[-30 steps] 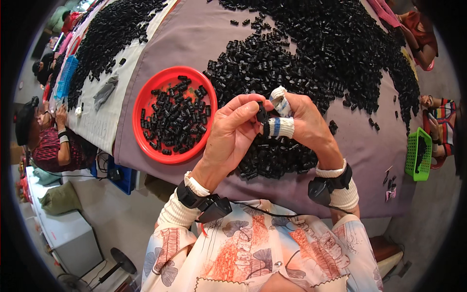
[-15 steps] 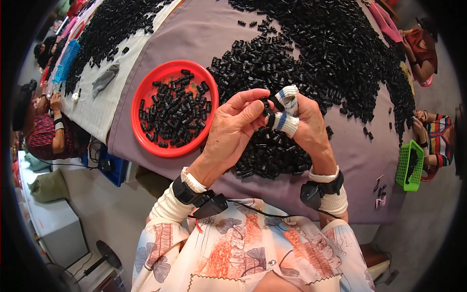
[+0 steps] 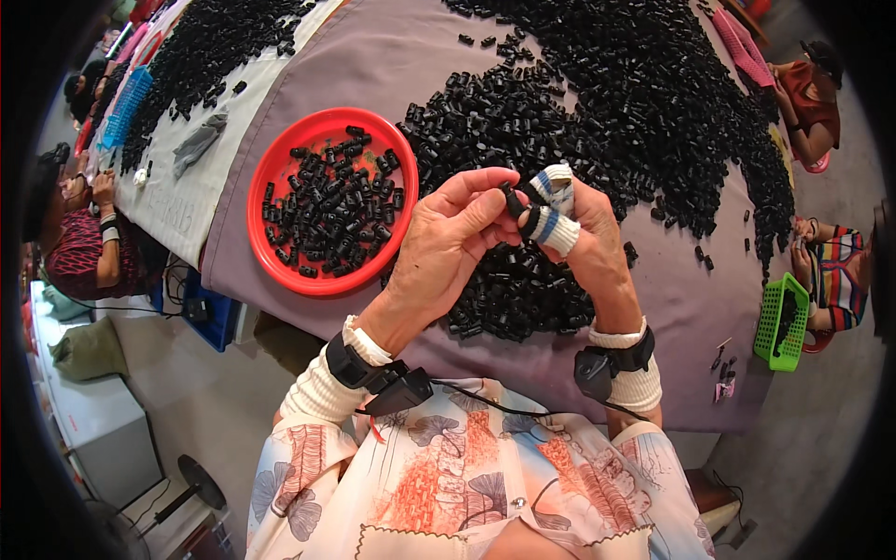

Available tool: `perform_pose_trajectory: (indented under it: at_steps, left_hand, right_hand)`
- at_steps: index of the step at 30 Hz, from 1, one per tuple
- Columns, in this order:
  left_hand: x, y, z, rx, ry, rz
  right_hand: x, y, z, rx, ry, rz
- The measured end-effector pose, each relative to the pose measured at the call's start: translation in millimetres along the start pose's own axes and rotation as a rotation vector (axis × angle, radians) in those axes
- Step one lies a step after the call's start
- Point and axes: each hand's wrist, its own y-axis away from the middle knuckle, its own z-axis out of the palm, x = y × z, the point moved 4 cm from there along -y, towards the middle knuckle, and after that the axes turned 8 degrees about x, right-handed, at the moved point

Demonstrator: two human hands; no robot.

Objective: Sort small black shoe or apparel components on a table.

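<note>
My left hand [image 3: 446, 245] and my right hand [image 3: 586, 245] meet above the table's near edge, both pinching one small black plastic part [image 3: 512, 199] between their fingertips. Two fingers of my right hand wear white cloth sleeves with blue stripes. Directly under my hands lies a heap of the same black parts [image 3: 523, 289] on the purple tablecloth [image 3: 373, 56]. A round red tray [image 3: 266, 187] holding several black parts sits to the left of my left hand.
A far larger spread of black parts [image 3: 644, 84] covers the table beyond. A person in red [image 3: 75, 243] sits at the left, two more people at the right edge, one beside a green basket [image 3: 782, 322]. A blue basket [image 3: 126, 105] lies far left.
My hands have stayed together on the black part, the fingers shifting slightly around it. The view has swung a little, moving the red tray and table in the picture.
</note>
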Motion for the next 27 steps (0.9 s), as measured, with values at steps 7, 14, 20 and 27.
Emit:
perform_pose_trajectory:
  at_steps: [7, 14, 20, 27]
  left_hand:
    - [-2, -2, 0, 0.020, 0.056, -0.046]
    - [1, -1, 2, 0.055, 0.032, -0.042]
    - [3, 1, 4, 0.074, -0.017, -0.042]
    - [2, 1, -2, 0.112, -0.047, -0.037]
  right_hand:
    - [1, -1, 2, -0.034, -0.004, -0.073]
    - [0, -7, 1, -0.131, 0.153, -0.211]
    - [1, -11, 4, -0.178, 0.210, -0.247]
    - [-4, -7, 13, -0.260, 0.253, -0.296]
